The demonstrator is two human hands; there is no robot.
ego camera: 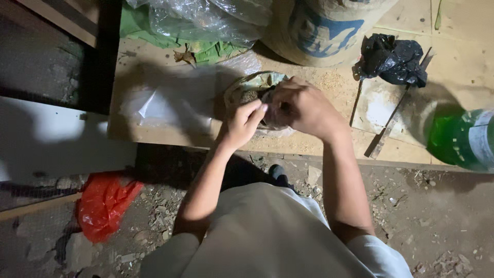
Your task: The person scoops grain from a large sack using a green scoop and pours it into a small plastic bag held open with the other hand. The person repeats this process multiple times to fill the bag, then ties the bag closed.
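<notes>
Both hands are working at a small clear plastic bag [256, 86] packed with dark, crumbly stuff, which is sitting on a wooden board [329, 139] laid low over the dirt floor [422, 216]. The left hand [242, 123] is pinching the near edge of the bag between thumb and fingertips, and the right hand [301, 105] is curled over its mouth from the other side — a two-sided hold that seems meant to keep the soft bag upright so nothing spills. Both hands are closed on the bag rather than spread wide.

Just behind it a big woven sack [324, 28] is standing, with crumpled clear plastic sheeting [200, 18] beside it over something green. A black plastic bag [393, 59] is lying further right, near a thin strip of wood [386, 131], and a green bottle [460, 139] is resting at the board's right edge. A red plastic bag [105, 203] is lying on the floor — well apart from the work.
</notes>
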